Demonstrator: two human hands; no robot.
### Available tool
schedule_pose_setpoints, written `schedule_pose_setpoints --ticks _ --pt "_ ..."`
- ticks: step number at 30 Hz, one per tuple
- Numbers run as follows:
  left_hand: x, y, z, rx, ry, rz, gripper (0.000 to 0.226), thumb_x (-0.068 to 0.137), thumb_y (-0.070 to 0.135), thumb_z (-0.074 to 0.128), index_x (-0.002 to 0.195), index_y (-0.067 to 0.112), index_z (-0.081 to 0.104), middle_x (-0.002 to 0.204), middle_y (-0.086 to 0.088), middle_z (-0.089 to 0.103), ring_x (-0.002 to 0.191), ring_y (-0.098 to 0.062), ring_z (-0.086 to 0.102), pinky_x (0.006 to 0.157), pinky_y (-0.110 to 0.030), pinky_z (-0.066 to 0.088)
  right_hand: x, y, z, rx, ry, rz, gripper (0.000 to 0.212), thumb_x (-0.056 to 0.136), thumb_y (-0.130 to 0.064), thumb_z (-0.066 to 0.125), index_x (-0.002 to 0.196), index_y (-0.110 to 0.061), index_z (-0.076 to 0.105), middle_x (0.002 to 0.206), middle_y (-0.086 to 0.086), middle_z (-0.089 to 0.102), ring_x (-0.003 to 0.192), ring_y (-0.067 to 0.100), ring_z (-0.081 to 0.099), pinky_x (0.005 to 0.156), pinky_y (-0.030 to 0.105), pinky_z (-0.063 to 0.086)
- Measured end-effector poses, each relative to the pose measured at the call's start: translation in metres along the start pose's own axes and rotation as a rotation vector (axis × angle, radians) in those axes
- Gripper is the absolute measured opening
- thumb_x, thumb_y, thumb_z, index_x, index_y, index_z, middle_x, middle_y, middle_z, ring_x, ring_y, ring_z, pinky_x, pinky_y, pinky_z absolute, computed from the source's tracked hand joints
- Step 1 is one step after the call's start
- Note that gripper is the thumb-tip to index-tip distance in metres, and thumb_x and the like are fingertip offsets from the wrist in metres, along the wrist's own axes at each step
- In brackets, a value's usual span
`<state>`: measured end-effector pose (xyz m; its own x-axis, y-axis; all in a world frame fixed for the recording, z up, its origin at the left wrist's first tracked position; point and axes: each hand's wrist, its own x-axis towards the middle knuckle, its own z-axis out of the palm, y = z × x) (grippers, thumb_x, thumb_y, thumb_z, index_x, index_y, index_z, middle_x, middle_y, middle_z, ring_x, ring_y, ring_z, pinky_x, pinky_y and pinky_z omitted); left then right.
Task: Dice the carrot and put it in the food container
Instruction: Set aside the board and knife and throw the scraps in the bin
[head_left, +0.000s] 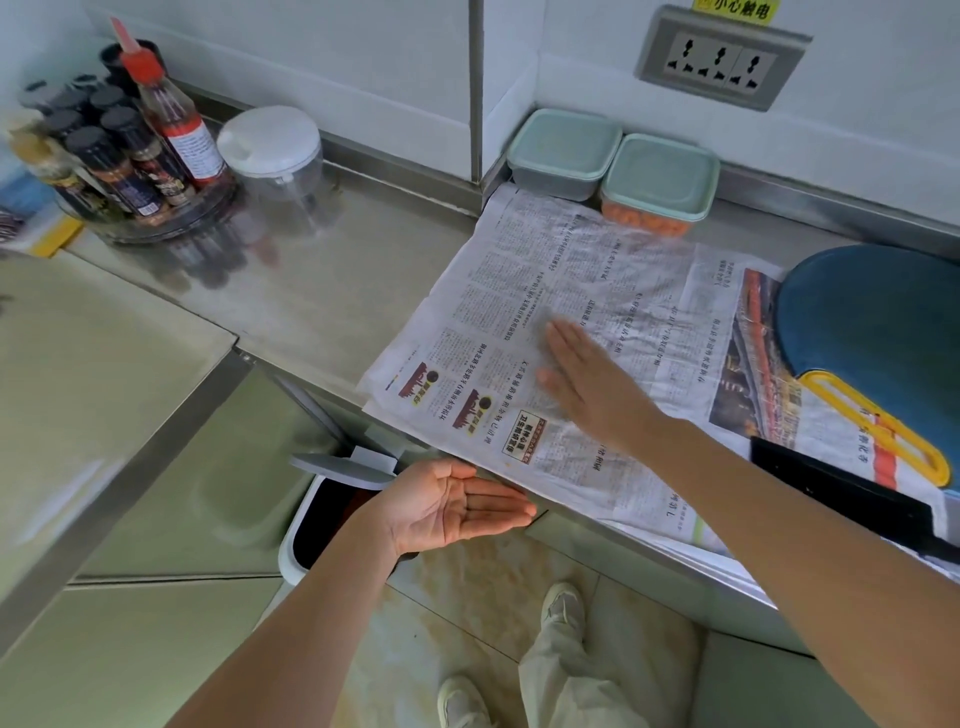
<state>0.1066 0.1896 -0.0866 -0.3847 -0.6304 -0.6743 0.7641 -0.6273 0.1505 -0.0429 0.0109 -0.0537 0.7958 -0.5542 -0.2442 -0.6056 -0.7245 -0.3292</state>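
Resting flat on the printed newspaper sheet (597, 291), fingers (563, 340) straight and together, the right hand (592, 384) risks pushing scraps past the cupped, empty left hand (457, 506) onto the floor (467, 597); diced carrot (644, 222) sits in the lidded pale-green plastic container (660, 182) at one o'clock.

"小心触电" is read on the yellow sticker (735, 9) above the wall socket (722, 61); Chinese columns and headlines are printed on the newspaper (597, 291), seen upside down and too small to be made out; the labels on the spice jars (114, 171) and the red-capped sauce bottle (176, 130) are blurred beyond reading.
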Motion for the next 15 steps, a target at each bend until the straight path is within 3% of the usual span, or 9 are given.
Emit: schedule_pose_setpoints --ticks 4,8,10,12,15 --pt "-0.002 0.003 0.002 0.013 0.004 0.018 0.051 0.090 0.016 0.036 0.119 -0.023 0.052 0.122 -0.039 0.053 0.106 -0.046 0.061 0.088 -0.045 0.055 -0.001 -0.015 0.013 -0.135 -0.108 -0.259 0.062 0.099 -0.048 0.009 0.152 -0.020 -0.005 0.160 -0.001 -0.011 0.145 0.011 -0.015 0.121 0.032 -0.006" --pt "-0.010 0.005 0.003 0.031 0.034 0.070 0.047 0.088 0.016 0.039 0.109 -0.018 0.061 0.114 -0.037 0.059 0.097 -0.045 0.065 0.085 -0.046 0.054 -0.059 -0.042 0.019 0.035 -0.273 -0.498 0.055 0.102 -0.043 0.016 0.153 -0.022 0.015 0.159 -0.012 0.005 0.144 -0.003 -0.004 0.115 0.014 -0.008" --pt "-0.011 0.005 0.004 0.034 0.042 0.080 0.046 0.088 0.017 0.039 0.109 -0.017 0.063 0.115 -0.036 0.059 0.096 -0.044 0.066 0.086 -0.048 0.052 -0.082 -0.046 0.019 0.253 -0.244 -0.496 0.053 0.103 -0.043 0.017 0.149 -0.021 0.030 0.155 -0.013 0.023 0.144 -0.006 0.011 0.118 0.015 0.002" --pt "-0.011 0.006 0.003 0.038 0.031 0.063 0.048 0.088 0.017 0.039 0.111 -0.019 0.060 0.119 -0.038 0.056 0.101 -0.046 0.063 0.088 -0.049 0.051 -0.085 -0.041 0.021 0.355 -0.094 -0.400 0.057 0.102 -0.047 0.015 0.146 -0.020 0.038 0.152 -0.009 0.034 0.144 -0.002 0.019 0.120 0.020 0.010" --pt "-0.011 0.004 0.003 0.022 0.012 0.053 0.051 0.089 0.018 0.039 0.119 -0.020 0.054 0.126 -0.038 0.052 0.110 -0.047 0.059 0.094 -0.048 0.048 -0.057 -0.023 0.019 0.212 0.059 -0.179 0.065 0.097 -0.052 0.007 0.152 -0.018 0.021 0.159 -0.004 0.015 0.146 0.004 0.000 0.119 0.019 -0.003"
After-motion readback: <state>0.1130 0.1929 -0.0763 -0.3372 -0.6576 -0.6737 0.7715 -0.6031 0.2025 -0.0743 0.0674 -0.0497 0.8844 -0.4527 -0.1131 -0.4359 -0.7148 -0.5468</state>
